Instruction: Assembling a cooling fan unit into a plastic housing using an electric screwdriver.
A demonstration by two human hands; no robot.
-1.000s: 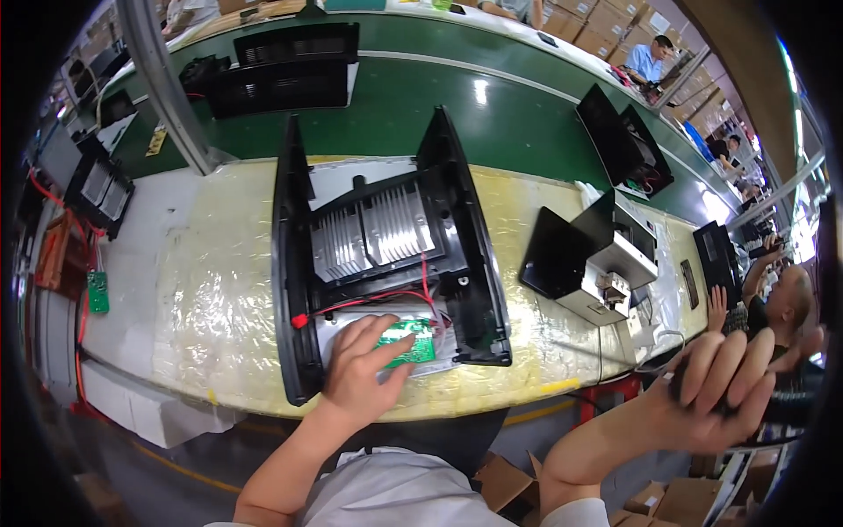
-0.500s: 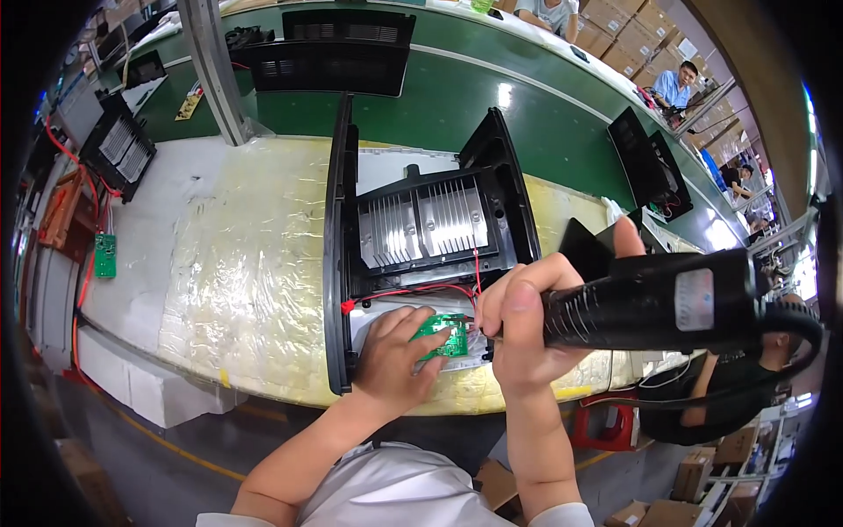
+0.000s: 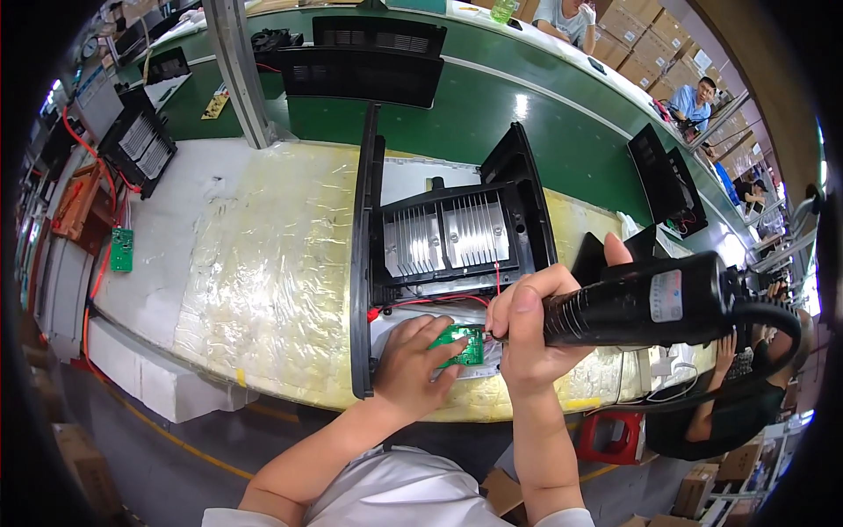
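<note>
My left hand (image 3: 414, 362) lies over a small green circuit board (image 3: 470, 344), its fingers pressing and steadying it on a pale surface. A black corded electric screwdriver (image 3: 615, 307) is gripped in my right hand (image 3: 536, 329), held nearly level with its front end by the board's right edge. The tip is hidden behind my fingers. Just beyond the hands stands an open black housing (image 3: 364, 263) with tall side panels. Inside it sits a finned silver heat sink (image 3: 448, 230). Thin red wires (image 3: 439, 299) run from the housing towards the board.
Yellowed plastic film (image 3: 268, 263) covers part of the white bench. At left hang another green board (image 3: 121, 249) and a black unit (image 3: 139, 145). A metal post (image 3: 237, 75) rises behind. Black panels (image 3: 351, 75) lie on the green conveyor (image 3: 492, 97). A red stool (image 3: 610, 436) stands below right.
The whole view has shifted, so the bench and housing appear farther right. The screwdriver and right hand have moved slightly left relative to the housing. My left hand stays on the board.
</note>
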